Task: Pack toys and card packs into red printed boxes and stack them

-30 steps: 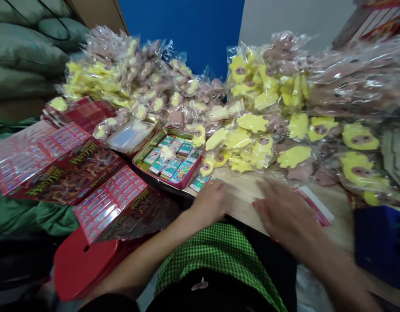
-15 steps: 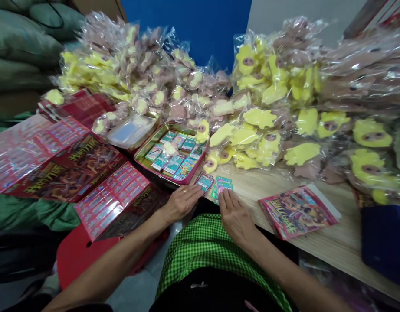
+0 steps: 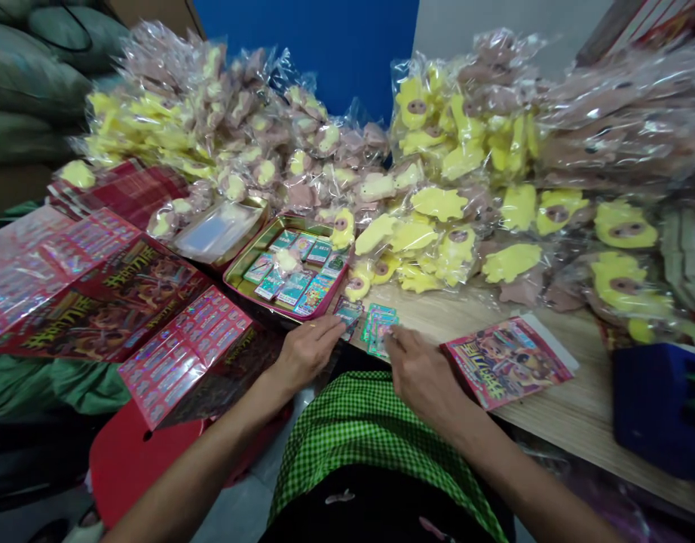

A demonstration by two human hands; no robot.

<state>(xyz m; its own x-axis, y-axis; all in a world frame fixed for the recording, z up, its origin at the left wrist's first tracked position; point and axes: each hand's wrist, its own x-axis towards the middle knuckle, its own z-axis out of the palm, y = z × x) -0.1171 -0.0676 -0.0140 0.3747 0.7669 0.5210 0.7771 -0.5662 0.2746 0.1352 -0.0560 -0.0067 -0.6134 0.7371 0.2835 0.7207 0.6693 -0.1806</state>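
My left hand rests at the wooden table's near edge, fingers curled on a small dark card packet. My right hand lies beside it, fingertips pinching a little fan of teal and pink card packets on the table. A pink-rimmed metal tray holding several similar small packets sits just beyond my left hand. A red printed package lies flat to the right of my right hand.
Heaps of yellow and pink plush toys in clear bags fill the back of the table. Red display boxes of cards lie on the left above a red stool. A dark blue box stands at the right edge.
My right hand moved left off the red package to the small packets. My left hand closed on the dark packet. The view shifted a little.
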